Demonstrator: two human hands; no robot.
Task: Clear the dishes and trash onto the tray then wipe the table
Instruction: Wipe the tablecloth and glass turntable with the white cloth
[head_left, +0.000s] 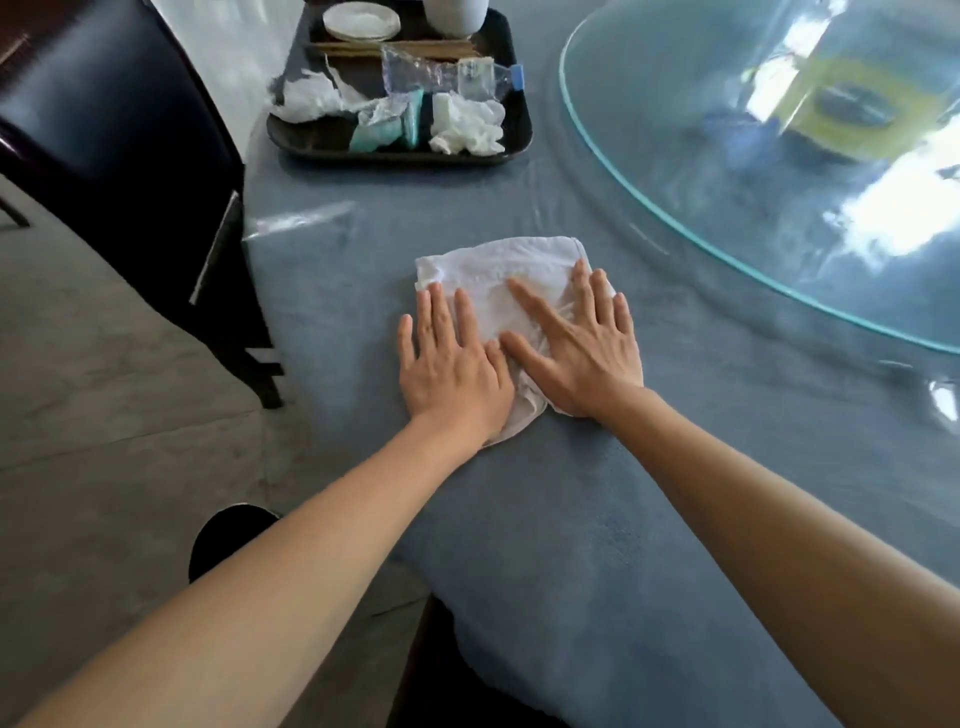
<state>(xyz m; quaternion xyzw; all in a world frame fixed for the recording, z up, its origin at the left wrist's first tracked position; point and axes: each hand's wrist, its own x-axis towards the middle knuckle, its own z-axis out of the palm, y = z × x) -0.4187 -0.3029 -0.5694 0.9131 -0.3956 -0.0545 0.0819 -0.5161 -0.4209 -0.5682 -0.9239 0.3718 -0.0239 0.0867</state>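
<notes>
A: Head view, item one: cloth (511, 283). Where did we log it?

B: On the table (675, 519), spread flat near the front edge, its longer side running left to right. Our left hand (454, 371) lay flat on its left part, our right hand (582, 353) flat on its right; fingers straight, pressing, gripping nothing.

A: Item two: tray (400, 150).

B: Well beyond the cloth, far left, already holding plate (362, 21), bottle (447, 78) and tissues (467, 127).

A: And the unwiped stretch?

B: We judged it lay ahead, between cloth and tray; the left hand was nearer it.
</notes>
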